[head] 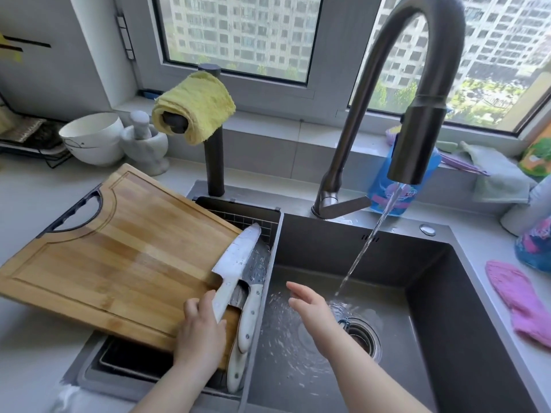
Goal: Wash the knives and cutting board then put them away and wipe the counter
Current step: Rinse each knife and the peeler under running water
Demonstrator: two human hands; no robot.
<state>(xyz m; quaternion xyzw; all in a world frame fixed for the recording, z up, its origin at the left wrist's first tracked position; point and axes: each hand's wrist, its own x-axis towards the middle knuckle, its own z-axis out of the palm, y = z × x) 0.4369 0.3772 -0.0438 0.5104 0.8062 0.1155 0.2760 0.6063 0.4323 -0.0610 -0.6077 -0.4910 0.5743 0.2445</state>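
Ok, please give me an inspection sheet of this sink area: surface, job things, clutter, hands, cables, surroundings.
Surface: grey counter; dark sink wet, faucet running.
Job's things: cutting board tilted over the left basin; white knife on its edge; other knives beside it.
Clutter: white bowl, mortar, yellow cloth, pink cloth.
Hands: left hand grips the white knife's handle; right hand open, empty, over the basin.
Cables: nothing seen.
Surroundings: window, buildings outside.

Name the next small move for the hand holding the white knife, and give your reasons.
Probably carry the white knife rightwards into the water stream. The left hand already has its grip on the handle, the tap runs into the sink, and the right hand waits open beside the stream.
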